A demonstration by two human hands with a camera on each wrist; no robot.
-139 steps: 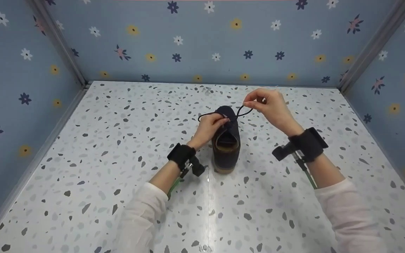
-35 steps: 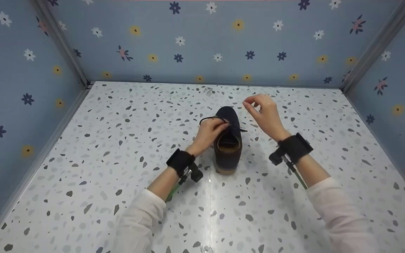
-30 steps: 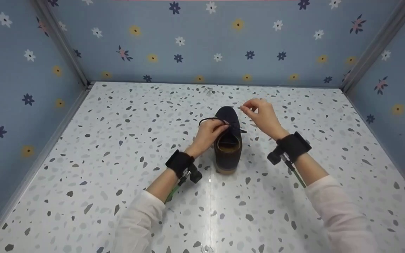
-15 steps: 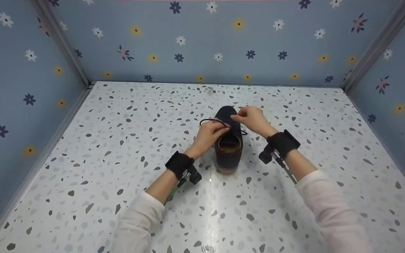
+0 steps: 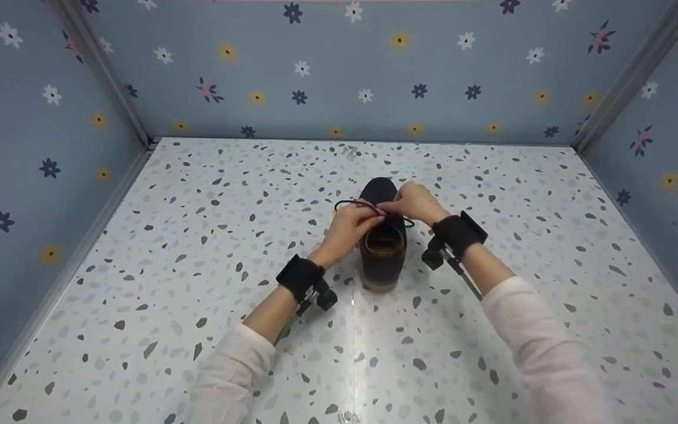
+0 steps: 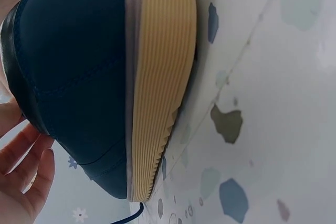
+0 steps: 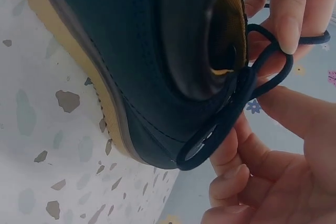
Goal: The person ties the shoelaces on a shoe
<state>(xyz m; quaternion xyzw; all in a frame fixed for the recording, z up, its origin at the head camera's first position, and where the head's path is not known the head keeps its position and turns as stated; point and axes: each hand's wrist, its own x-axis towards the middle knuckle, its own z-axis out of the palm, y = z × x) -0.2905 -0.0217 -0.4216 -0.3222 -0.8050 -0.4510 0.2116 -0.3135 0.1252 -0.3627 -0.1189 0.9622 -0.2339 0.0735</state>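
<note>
A dark blue shoe (image 5: pixel 382 271) with a tan ribbed sole stands on the speckled surface, toe toward the back wall. My left hand (image 5: pixel 346 228) pinches the dark shoelace (image 5: pixel 344 202) over the shoe's throat; a loop sticks out leftward. From the right, my right hand (image 5: pixel 416 204) has its fingertips close against the left ones. In the right wrist view, the left thumb presses crossed loops of lace (image 7: pixel 274 45), while the right hand's thumb (image 7: pixel 294 106) and fingers grip the lace just below. The left wrist view shows the left fingers (image 6: pixel 26 156) at the shoe's top edge.
A white speckled surface (image 5: pixel 168 294) with a seam surrounds the shoe. Blue flower-patterned panels (image 5: pixel 339 70) stand at the back and both sides. Each wrist wears a black strap (image 5: pixel 461 234) with a small camera and a green cable.
My right hand let go of the lace it pulled rightward, then came down and left from the air to meet the left hand's fingertips. The left hand has kept its pinch.
</note>
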